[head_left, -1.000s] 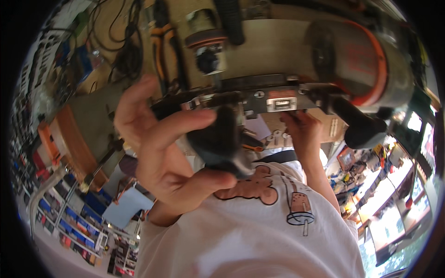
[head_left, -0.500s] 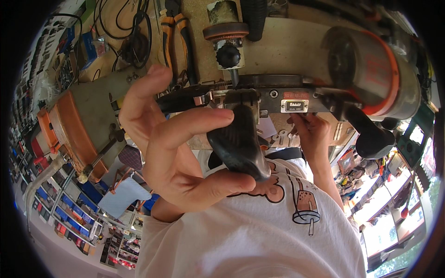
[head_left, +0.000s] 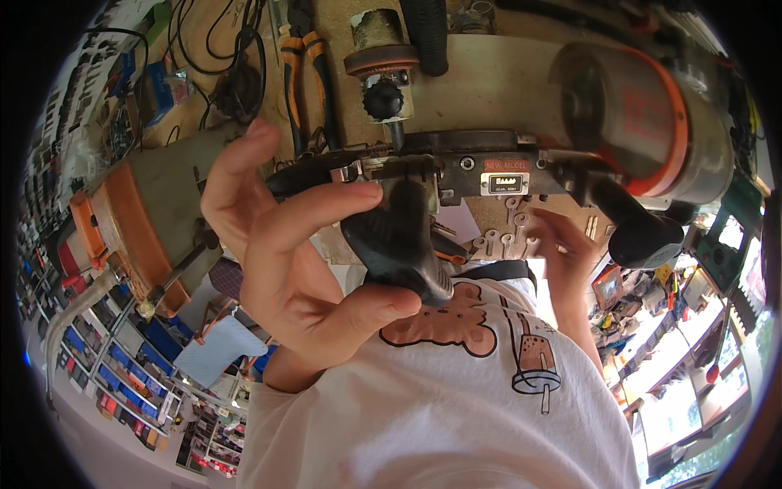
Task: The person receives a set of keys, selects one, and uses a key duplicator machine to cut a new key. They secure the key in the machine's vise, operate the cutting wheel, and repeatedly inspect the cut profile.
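1. The workbench (head_left: 346, 106) is stretching across the top and middle of the view, bearing everything below.
2. At the lower left, a shelving rack (head_left: 169, 406) is standing in the background, its levels carrying blue bins (head_left: 110, 376) and mixed small goods; the bins' contents are showing too small to tell.
3. A dark metal machine (head_left: 468, 183) is spanning the centre, a little counter window sitting on its front.
4. A grey cylinder (head_left: 635, 122) with an orange ring is lying at the machine's right end; whatever its housing is enclosing, I cannot tell.
5. An orange-brown box-like piece (head_left: 130, 236) is resting at the left, its inside not clearly showing.
6. The left hand (head_left: 285, 269) is grasping a black handle between thumb and index finger, the other fingers curving free.
7. That black handle (head_left: 395, 240) is sitting just below the machine's middle, before the shirt.
8. The right hand (head_left: 564, 253), fingers curled, is hovering beside the wrenches; whether it is gripping anything, I cannot tell.
9. Orange-and-black pliers (head_left: 322, 69) are lying beyond the left hand.
10. Small wrenches (head_left: 507, 243) are lying grouped beside the right hand.
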Tool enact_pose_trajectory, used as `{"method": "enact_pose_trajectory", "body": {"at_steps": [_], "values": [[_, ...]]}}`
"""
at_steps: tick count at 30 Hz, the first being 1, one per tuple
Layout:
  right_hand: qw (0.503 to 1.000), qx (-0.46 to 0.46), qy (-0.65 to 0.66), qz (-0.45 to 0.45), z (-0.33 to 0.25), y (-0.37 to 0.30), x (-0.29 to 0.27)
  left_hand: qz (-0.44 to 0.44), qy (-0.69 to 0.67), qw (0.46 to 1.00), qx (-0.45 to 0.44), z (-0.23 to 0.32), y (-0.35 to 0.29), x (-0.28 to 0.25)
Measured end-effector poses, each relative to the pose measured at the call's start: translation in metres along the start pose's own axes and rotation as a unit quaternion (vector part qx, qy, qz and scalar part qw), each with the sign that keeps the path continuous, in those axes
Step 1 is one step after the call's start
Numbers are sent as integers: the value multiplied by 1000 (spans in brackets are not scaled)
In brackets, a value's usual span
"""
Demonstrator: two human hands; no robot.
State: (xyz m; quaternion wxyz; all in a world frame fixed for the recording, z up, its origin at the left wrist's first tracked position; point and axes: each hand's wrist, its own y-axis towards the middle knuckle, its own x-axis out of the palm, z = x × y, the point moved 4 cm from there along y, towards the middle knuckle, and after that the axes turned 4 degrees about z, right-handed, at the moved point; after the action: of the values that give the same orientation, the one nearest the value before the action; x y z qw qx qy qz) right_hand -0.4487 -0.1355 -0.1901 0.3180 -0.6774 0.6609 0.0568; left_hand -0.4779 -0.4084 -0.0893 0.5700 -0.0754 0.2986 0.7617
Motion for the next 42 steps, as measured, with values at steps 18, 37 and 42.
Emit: {"method": "enact_pose_trajectory", "body": {"at_steps": [18, 37, 42], "values": [[865, 17, 489, 113, 47, 68, -145, 27, 21, 999, -30, 0, -1, 4], [890, 97, 430, 114, 63, 71, -170, -20, 22, 999, 22, -2, 5, 1], [908, 93, 397, 101, 64, 70, -172, -16, 16, 999, 32, -3, 6, 2]]}}
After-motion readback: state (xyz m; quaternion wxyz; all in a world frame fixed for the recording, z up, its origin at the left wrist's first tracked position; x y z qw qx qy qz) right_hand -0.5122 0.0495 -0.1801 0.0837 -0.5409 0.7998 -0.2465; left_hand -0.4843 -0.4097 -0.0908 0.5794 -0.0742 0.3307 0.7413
